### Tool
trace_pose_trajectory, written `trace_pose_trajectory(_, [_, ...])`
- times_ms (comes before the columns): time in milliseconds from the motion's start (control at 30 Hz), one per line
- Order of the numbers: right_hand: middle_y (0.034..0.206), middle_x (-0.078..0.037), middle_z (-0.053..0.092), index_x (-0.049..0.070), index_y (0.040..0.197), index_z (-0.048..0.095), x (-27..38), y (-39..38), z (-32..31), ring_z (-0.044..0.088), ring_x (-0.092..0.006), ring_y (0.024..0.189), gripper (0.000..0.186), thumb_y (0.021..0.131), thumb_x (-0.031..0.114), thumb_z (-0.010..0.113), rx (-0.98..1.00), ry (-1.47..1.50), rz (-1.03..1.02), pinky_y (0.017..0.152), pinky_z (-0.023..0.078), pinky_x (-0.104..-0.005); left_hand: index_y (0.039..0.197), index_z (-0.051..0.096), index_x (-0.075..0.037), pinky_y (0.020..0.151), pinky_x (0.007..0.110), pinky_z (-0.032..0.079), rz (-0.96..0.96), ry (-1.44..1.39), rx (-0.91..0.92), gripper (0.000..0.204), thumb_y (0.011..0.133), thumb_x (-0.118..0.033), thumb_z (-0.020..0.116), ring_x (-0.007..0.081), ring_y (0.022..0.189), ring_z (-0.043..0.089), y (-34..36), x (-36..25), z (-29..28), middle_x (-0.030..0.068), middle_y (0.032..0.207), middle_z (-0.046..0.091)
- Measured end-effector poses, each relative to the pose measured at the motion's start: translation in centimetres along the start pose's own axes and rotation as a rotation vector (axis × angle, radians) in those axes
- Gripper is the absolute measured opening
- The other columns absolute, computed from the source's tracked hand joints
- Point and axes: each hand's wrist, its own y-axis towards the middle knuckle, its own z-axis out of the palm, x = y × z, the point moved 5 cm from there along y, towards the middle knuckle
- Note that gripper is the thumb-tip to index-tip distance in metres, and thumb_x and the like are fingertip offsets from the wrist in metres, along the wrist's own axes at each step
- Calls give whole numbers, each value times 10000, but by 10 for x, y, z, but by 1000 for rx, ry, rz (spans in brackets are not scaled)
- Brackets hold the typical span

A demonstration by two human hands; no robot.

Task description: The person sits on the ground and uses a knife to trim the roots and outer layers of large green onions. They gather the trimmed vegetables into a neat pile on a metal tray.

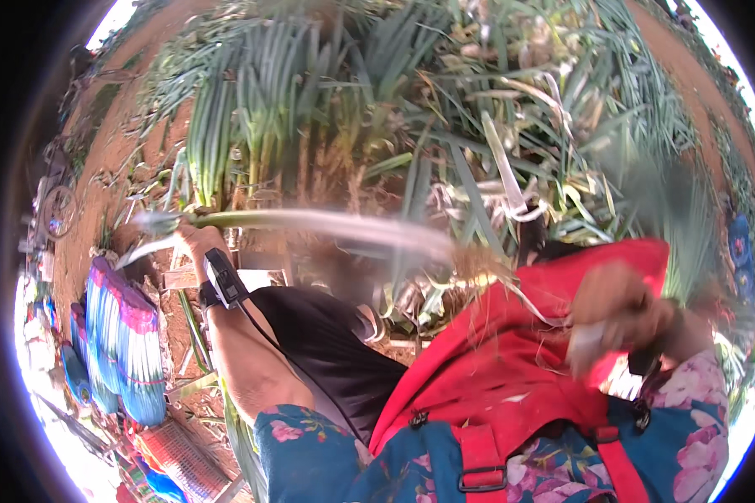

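Note:
My left hand [200,243], with a small device strapped at its wrist, is closed round the green part of a long green onion [310,220]. Its white shaft stretches rightward across the front of me, smeared by motion, toward a tuft of roots [482,260]. My right hand [617,310] is blurred over the right side of my red apron [512,352]. Its fingers look curled in. A thin pale strip [533,308] reaches up to them, and something whitish shows there; what it is stays unclear.
Rows of green onions [268,109] stand bunched beyond my hands, with a heap of loose leaves [512,126] to their right. Tied bundles of white-stemmed onions [126,344] in blue and purple wrapping stand at my left, near an orange mesh crate [180,461].

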Motion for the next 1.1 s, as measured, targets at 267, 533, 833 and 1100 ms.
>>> trace_pose_trajectory(267, [1265, -119, 653, 54, 1264, 663, -28, 42, -177, 667, -255, 1078, 358, 1063, 309, 512, -610, 319, 5, 847, 575, -364, 1045, 616, -38, 939, 425, 531, 78, -122, -97, 371, 944, -394, 608, 261, 941, 644, 45, 14, -28, 116, 1016, 667])
trace_pose_trajectory(533, [973, -154, 726, 91, 1150, 730, -157, 130, -40, 720, -330, 922, 281, 993, 272, 584, 21, -926, 420, 815, 557, -443, 1157, 550, -7, 918, 487, 564, 78, -427, -125, 341, 928, -234, 664, 283, 951, 646, 2, -30, -7, 143, 1033, 628])
trace_pose_trajectory(833, [1242, -127, 686, 54, 1427, 538, -156, 208, 115, 731, -294, 986, 623, 1019, 521, 598, -154, 1110, 210, 768, 594, -348, 1155, 602, -12, 987, 509, 563, -137, -966, 137, 335, 946, -256, 693, 319, 1040, 679, -128, -126, 106, 171, 1053, 688])
trace_pose_trajectory(1100, [1120, -230, 709, -45, 1322, 591, -139, 193, 71, 713, -322, 984, 563, 999, 415, 619, -410, 1352, 87, 899, 603, -440, 1248, 655, -57, 1010, 467, 516, 141, 94, 657, 397, 884, -173, 763, 313, 1131, 659, -260, -148, 132, 130, 1166, 694])
